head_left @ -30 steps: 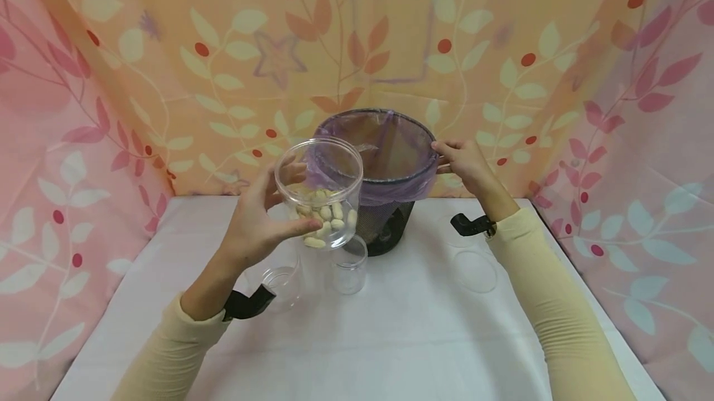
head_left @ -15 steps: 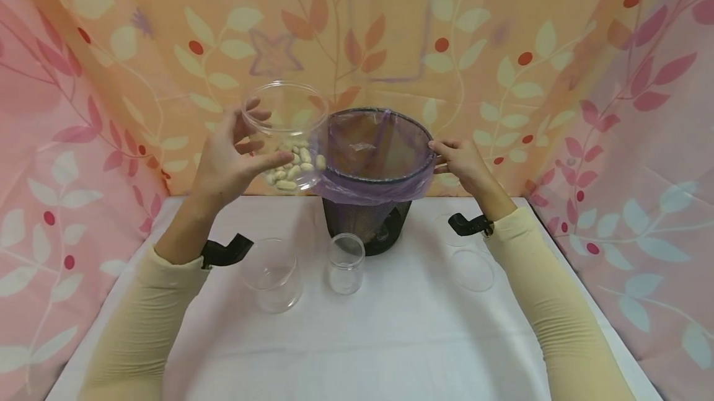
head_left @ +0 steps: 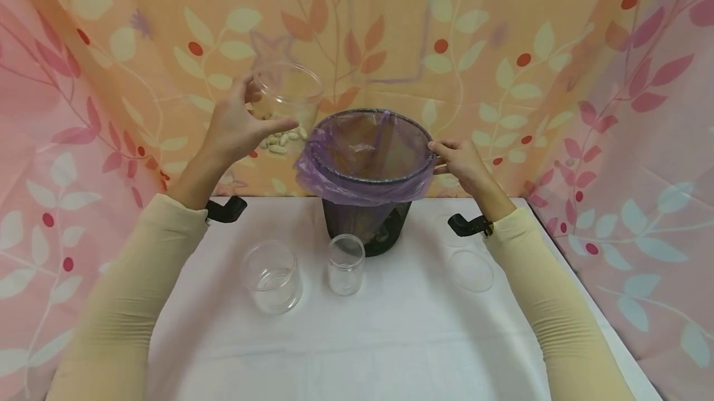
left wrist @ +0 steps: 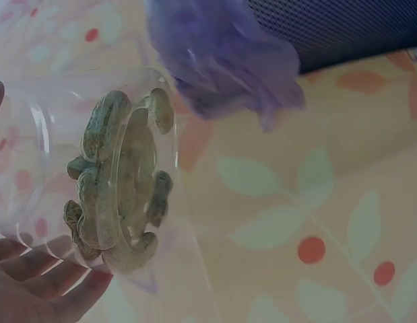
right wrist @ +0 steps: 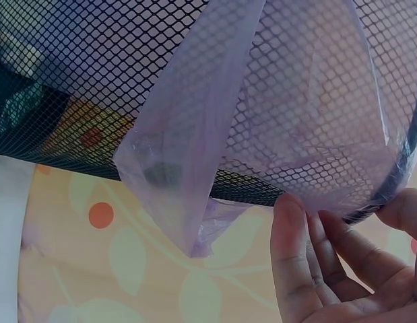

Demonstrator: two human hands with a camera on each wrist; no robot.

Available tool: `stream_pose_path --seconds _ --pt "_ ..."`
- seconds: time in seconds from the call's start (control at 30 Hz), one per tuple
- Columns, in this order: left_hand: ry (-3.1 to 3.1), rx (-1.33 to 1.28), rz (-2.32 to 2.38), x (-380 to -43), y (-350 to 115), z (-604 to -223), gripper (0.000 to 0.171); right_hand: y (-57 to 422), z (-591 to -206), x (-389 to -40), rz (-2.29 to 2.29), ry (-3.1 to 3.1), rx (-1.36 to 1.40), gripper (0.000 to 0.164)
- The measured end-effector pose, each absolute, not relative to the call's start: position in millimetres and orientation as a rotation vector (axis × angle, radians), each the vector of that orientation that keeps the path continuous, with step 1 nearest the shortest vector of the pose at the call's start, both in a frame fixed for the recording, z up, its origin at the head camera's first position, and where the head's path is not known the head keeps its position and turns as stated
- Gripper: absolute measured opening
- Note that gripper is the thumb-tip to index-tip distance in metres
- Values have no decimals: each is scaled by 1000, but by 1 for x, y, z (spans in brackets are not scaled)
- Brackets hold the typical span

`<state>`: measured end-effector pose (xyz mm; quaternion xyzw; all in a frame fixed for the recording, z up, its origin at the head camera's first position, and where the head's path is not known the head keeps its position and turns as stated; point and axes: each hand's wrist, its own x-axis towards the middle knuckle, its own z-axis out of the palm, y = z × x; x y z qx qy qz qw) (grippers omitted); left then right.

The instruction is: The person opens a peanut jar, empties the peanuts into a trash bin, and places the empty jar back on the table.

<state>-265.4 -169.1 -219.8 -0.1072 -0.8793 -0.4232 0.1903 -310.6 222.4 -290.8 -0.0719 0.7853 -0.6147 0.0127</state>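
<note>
My left hand (head_left: 237, 119) grips a clear plastic jar (head_left: 304, 106) from its left side, up in the air to the left of the black mesh wastebasket (head_left: 390, 227). Several unshelled peanuts (left wrist: 100, 195) lie at the bottom of the jar. A thin purple bin liner (head_left: 357, 193) is folded over the wastebasket's rim and hangs down outside. At the right side of that rim, my right hand (head_left: 460, 162) pinches the edge with the liner on it, thumb over the rim and fingers beneath in the right wrist view. The wastebasket stands upright.
A wide clear jar (head_left: 273, 283) without a lid and a narrower clear jar (head_left: 346, 271) stand on the white table in front of the wastebasket. A clear round lid (head_left: 471, 271) lies at right, another fainter one behind it. Patterned cloth walls enclose the table.
My left hand has lifted the jar of peanuts from in front of the wastebasket, up and to the left, then farther back. My right hand keeps its hold on the rim.
</note>
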Motion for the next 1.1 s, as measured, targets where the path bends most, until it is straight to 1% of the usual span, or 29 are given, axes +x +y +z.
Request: stream_pose_path --seconds 0.2,0.53,0.67,1.1 --pt "-2539 -347 -1019 -282 -170 -218 111 222 -290 -310 -1923 2439 -224 45" --pt "-2514 -537 -621 -293 -166 -222 107 223 -291 -309 -1936 2428 -219 43" --pt "-2495 -587 -418 -295 -164 -226 103 222 -291 -310 -1944 2425 -215 41" --pt "-2454 -709 -48 -297 -157 -233 97 222 -292 -312 -1944 2433 -210 40"
